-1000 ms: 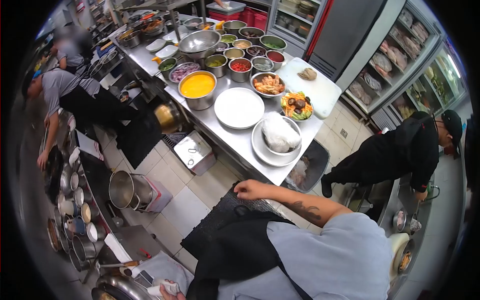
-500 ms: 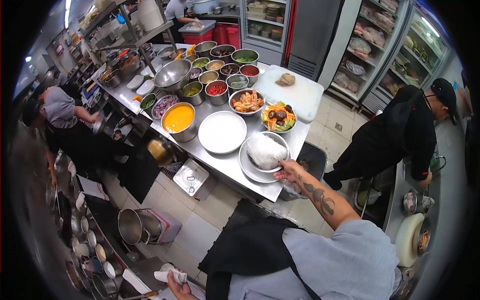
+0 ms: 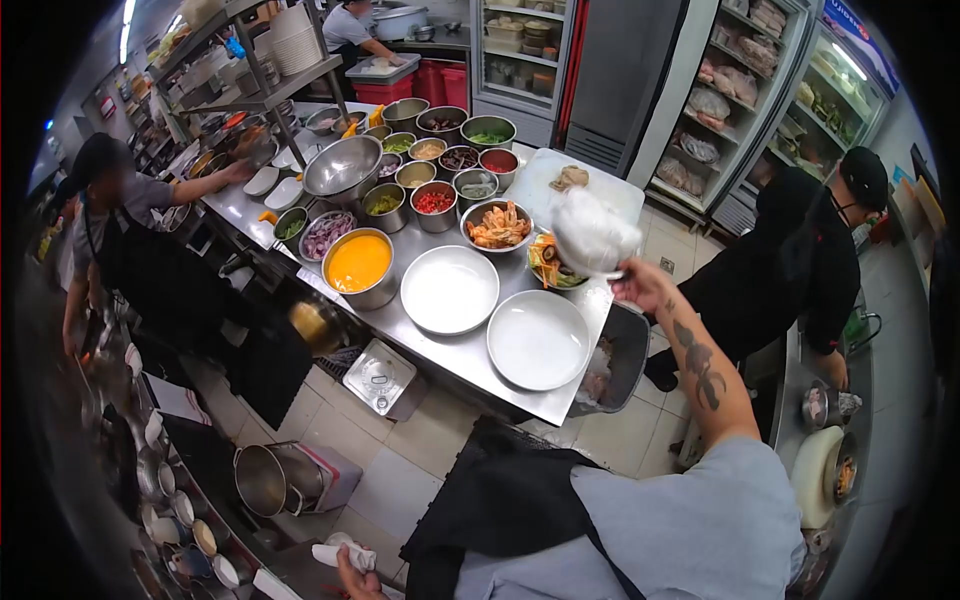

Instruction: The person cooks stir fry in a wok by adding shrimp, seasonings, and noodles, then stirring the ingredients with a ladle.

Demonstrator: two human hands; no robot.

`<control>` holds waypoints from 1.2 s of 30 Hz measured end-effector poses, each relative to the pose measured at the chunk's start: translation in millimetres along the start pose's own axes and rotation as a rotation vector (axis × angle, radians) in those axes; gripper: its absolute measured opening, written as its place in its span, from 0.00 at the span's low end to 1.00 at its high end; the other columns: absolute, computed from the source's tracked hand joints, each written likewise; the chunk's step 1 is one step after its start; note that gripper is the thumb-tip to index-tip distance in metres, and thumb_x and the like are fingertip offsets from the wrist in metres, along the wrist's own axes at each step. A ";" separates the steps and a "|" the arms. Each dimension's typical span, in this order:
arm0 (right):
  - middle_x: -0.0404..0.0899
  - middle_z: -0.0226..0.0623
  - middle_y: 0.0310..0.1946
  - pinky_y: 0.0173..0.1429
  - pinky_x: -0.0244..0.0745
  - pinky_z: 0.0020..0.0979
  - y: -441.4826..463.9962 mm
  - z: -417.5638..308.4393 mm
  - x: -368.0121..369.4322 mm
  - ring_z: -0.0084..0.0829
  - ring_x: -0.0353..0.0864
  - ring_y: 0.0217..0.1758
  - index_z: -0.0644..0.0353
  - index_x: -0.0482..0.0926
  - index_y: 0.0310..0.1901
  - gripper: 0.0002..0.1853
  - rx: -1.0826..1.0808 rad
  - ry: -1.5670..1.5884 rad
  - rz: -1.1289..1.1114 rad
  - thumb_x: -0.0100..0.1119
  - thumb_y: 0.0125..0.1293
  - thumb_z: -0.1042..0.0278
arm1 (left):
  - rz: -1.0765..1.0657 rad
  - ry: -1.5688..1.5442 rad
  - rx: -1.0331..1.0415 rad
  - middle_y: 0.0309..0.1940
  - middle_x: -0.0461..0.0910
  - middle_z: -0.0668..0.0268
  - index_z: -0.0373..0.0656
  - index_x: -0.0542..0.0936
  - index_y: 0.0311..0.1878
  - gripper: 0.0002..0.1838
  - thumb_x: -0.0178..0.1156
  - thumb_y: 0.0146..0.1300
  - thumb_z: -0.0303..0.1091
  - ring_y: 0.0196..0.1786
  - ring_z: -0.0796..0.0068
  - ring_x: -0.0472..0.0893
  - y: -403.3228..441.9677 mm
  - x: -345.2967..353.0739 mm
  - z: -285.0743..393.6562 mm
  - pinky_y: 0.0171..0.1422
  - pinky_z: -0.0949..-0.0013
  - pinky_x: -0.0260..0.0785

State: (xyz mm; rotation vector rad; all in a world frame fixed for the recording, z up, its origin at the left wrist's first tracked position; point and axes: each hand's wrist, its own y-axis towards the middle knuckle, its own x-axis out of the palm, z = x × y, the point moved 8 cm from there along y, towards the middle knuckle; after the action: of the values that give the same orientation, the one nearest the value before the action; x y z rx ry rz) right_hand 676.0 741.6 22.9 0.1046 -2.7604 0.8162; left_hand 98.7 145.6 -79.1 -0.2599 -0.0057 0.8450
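Observation:
My right hand (image 3: 645, 285) grips the rim of a bowl heaped with white, thin noodles (image 3: 597, 230), held up over the right end of the steel table. Partly hidden beneath it is a bowl of cut vegetables and mushrooms (image 3: 545, 262). Below my right hand lies a white plate (image 3: 540, 340), bare, beside a second white plate (image 3: 450, 290). Low in the view, my left hand (image 3: 358, 578) is closed around a folded white cloth (image 3: 345, 553). A bowl of cooked shrimp (image 3: 497, 226) stands just left of the raised bowl.
Several steel containers, including one of orange sauce (image 3: 359, 263) and one of chopped red pepper (image 3: 433, 198), crowd the table. A white cutting board (image 3: 615, 195) lies at its far right. A dark bin (image 3: 625, 350) stands under the edge. Co-workers stand left (image 3: 130, 230) and right (image 3: 800, 240).
My right hand has lifted the noodle bowl off the right-hand plate and carried it up and right, uncovering that plate. The co-worker at left has straightened and stretched an arm toward the table.

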 end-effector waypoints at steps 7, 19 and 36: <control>0.79 0.39 0.26 0.31 0.79 0.32 154.9 -50.6 -58.4 0.32 0.80 0.24 0.66 0.72 0.41 0.10 -0.052 0.012 0.198 0.48 0.68 0.66 | 0.085 0.042 -0.099 0.70 0.60 0.53 0.36 0.60 0.72 0.43 0.55 0.64 0.60 0.71 0.61 0.61 -10.0 83.0 99.6 0.70 0.61 0.55; 0.83 0.42 0.42 0.33 0.74 0.30 294.6 -46.1 -51.7 0.28 0.76 0.30 0.63 0.72 0.51 0.20 -0.007 -0.073 0.139 0.53 0.71 0.53 | 0.381 -0.294 -0.458 0.38 0.79 0.60 0.37 0.73 0.52 0.18 0.58 0.58 0.30 0.39 0.66 0.81 58.3 81.2 32.9 0.44 0.68 0.74; 0.78 0.43 0.37 0.40 0.78 0.37 121.9 85.4 -35.5 0.37 0.80 0.35 0.63 0.72 0.49 0.16 0.155 0.131 -0.110 0.47 0.71 0.58 | 0.149 -0.298 -0.422 0.31 0.77 0.59 0.37 0.69 0.54 0.23 0.63 0.57 0.34 0.31 0.64 0.79 110.9 129.2 38.4 0.36 0.61 0.76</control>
State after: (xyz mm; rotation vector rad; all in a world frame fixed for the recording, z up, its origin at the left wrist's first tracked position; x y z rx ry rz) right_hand 673.5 797.3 -119.6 0.2219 -2.5430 0.9702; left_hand 98.6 320.2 -80.0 -0.5322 -0.4519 1.0212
